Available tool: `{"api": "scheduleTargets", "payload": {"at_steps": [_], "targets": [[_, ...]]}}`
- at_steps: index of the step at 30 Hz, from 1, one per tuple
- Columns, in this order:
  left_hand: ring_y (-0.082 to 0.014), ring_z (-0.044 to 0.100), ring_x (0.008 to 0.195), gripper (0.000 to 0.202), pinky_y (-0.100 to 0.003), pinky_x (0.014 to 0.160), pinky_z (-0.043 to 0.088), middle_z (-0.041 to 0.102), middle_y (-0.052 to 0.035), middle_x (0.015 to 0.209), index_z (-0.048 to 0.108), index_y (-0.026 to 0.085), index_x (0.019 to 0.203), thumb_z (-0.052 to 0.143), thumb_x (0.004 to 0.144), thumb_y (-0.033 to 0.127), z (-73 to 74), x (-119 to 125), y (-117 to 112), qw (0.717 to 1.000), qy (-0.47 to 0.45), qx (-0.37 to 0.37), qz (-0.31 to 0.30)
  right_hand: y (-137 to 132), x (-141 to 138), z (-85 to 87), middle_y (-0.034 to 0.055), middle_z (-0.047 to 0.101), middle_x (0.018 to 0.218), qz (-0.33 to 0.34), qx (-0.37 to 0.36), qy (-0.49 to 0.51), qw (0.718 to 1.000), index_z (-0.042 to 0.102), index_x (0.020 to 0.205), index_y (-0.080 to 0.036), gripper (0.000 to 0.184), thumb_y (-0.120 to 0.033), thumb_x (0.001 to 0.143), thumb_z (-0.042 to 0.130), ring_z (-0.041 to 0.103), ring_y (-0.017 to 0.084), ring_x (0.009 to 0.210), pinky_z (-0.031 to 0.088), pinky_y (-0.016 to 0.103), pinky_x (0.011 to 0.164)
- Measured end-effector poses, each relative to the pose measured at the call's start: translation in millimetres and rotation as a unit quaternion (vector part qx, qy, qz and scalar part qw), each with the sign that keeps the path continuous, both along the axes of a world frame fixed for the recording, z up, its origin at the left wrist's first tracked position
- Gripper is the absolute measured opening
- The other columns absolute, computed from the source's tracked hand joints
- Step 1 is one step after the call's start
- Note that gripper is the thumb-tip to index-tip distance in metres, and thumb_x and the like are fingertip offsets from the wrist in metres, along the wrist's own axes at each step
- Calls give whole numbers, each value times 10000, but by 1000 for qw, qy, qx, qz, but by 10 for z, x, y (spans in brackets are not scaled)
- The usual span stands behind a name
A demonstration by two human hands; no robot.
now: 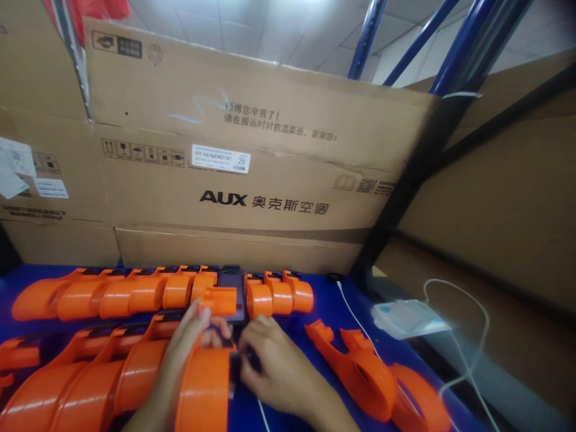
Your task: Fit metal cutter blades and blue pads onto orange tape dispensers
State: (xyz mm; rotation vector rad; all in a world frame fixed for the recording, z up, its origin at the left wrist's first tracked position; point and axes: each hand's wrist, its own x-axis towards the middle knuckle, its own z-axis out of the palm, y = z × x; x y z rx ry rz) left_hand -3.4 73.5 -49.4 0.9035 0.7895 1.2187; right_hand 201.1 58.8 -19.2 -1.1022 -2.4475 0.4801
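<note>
My left hand (189, 333) is closed around an orange plastic tape dispenser (204, 390), whose wide ring hangs low at the front and whose flat end rises above the fingers. Against the dispenser's right side, my right hand (276, 366) pinches a small dark piece (252, 355); the fingers hide most of it. Behind both hands stands a row of similar orange dispensers (146, 292) with dark parts on top. A nearer row of dispensers (92, 381) lies left of my left hand.
Loose orange dispensers (371, 384) lie at the right on the blue surface (288, 414). A dark flat device (239, 300) sits in the back row. White cables (348, 306) run near a clear plastic box (407, 318). Cardboard (292, 162) walls the back; a blue post (463, 48) stands right.
</note>
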Motion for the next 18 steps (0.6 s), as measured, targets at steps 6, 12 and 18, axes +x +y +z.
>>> {"api": "scheduleTargets", "payload": {"at_steps": [6,12,18], "targets": [[-135,630,396,405,-196,383,435,740,-37,655,618,194,871,740,761,564,-128,62,-5,1000,14,17,-19,67,154,14,-13,613,699,-137,-26,282,949,612,875,-197,144,-299,955,548,579,144,621,437,242,592],[-103,589,379,438,-157,370,403,711,-26,565,645,179,844,673,809,615,-49,158,-137,999,38,8,-10,118,171,74,-11,620,663,-140,-96,430,887,664,922,-183,208,-391,915,661,550,122,562,437,222,519],[-137,590,415,556,-203,422,470,678,-38,467,699,173,771,623,772,724,-5,130,-153,997,73,-8,-34,114,147,34,-6,637,671,-118,-144,445,876,667,940,-179,236,-414,924,661,541,109,556,419,210,498]]}}
